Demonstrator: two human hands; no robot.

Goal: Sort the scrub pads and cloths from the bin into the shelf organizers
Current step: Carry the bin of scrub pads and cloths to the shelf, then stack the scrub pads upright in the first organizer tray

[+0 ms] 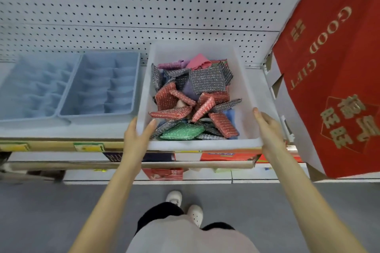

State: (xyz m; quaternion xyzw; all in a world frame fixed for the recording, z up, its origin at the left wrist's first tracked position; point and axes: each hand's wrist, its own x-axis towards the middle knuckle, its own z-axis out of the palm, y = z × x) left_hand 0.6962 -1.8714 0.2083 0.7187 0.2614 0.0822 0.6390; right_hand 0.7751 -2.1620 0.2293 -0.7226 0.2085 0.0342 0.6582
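My left hand (137, 135) grips the near-left corner of the white translucent plastic bin (205, 144): thumb hooked inside over the wall, fingers curled on the outside. My right hand (267, 129) clamps the near-right corner, thumb along the rim, the other fingers wrapped round the outer wall & mostly hidden. The bin is over the white metal shelf (82, 132), far end near the white pegboard back panel (144, 6). Can't tell if it rests flat or is lifted a bit.

Inside is a loose heap. Red glittery square scrub pads (166, 98) lie thru the mid and grey-silver glittery scrub pads (206, 80) toward the back. One green glittery scrub pad (182, 132) is at the front, near my left thumb. A pink folded cloth (198, 61) sits at the far end, a purple cloth (190, 88) is partly buried mid-heap, & a blue cloth (229, 114) pokes out by the right wall.

On the same shelf, a pale blue plastic divided organizer (136, 80) sits just beside the bin's left wall. A second pale blue organizer (12, 80) is right against its left side. Both have rows of small compartments.

Right of the bin hangs a red fabric gift bag (329, 68) w/ gold "GOOD GIFT" lettering, tilted. Below the shelf edge is a lower shelf (226, 155) w/ coloured packs, then grey floor (41, 211) & my white shoes (195, 213).
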